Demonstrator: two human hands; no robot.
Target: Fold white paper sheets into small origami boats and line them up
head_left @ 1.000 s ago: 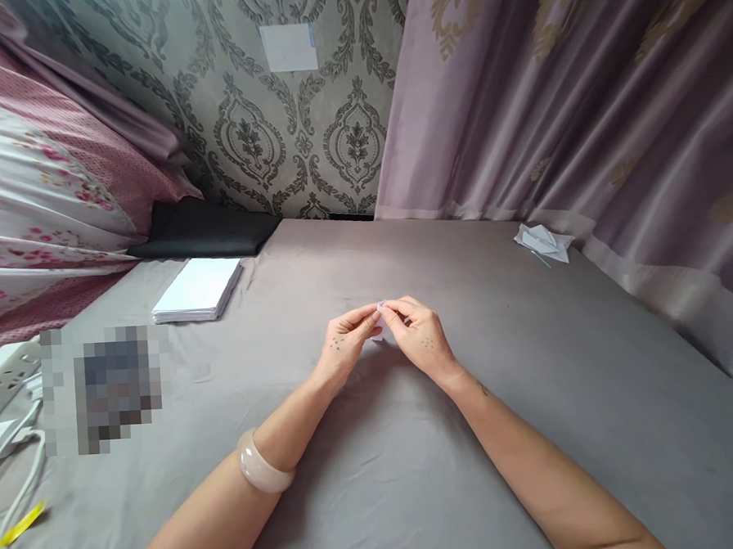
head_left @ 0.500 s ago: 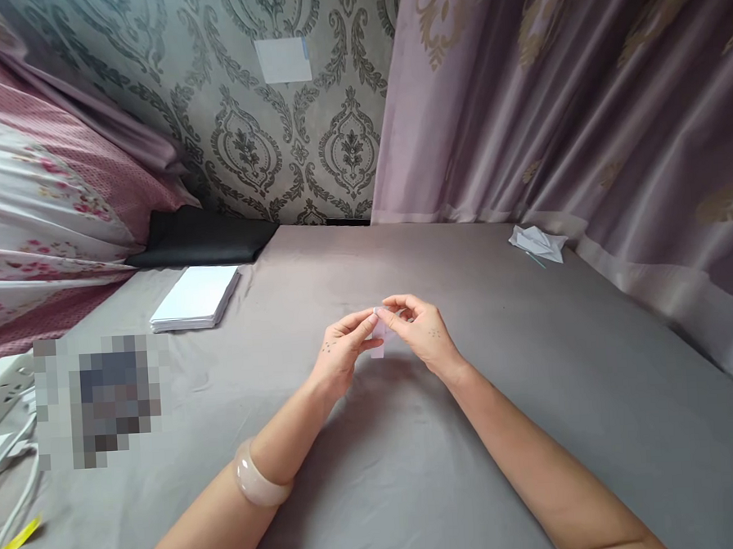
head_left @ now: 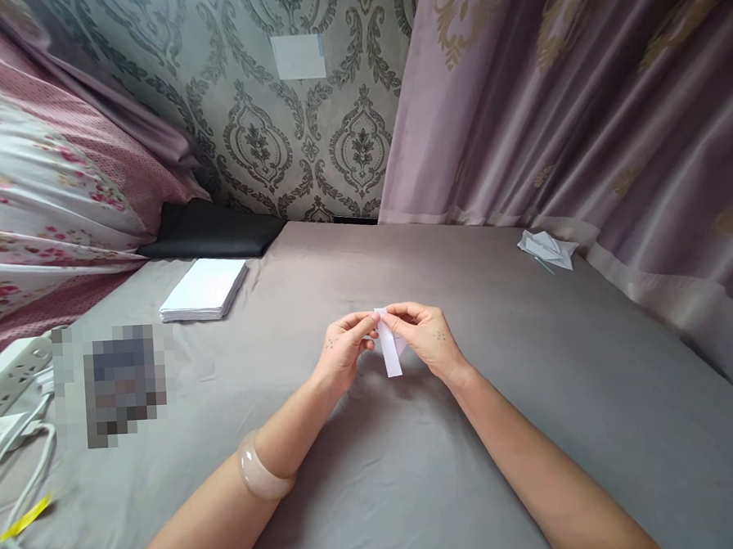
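A narrow strip of folded white paper (head_left: 392,357) hangs down between my two hands, with another pale flap of it showing behind, at the right. My left hand (head_left: 344,349) pinches its upper end between thumb and fingers from the left. From the right, my right hand (head_left: 428,337) grips the same upper end, thumb against forefinger. The thumbs almost meet there, so part of the fold is hidden. Both hands are held over the middle of the grey sheet (head_left: 329,489). A pale bangle (head_left: 260,473) sits on my left forearm.
A stack of white paper (head_left: 203,290) lies at the left, before a black folded cloth (head_left: 217,229). Folded white papers (head_left: 548,248) rest at the far right. A power strip (head_left: 15,375) with cables, a yellow tag (head_left: 26,518) and a blurred-out object (head_left: 123,381) are at the left edge.
The paper strip now hangs longer and faces me more openly below my thumbs. My right hand has shifted slightly right. The whole view has swung a little to the left.
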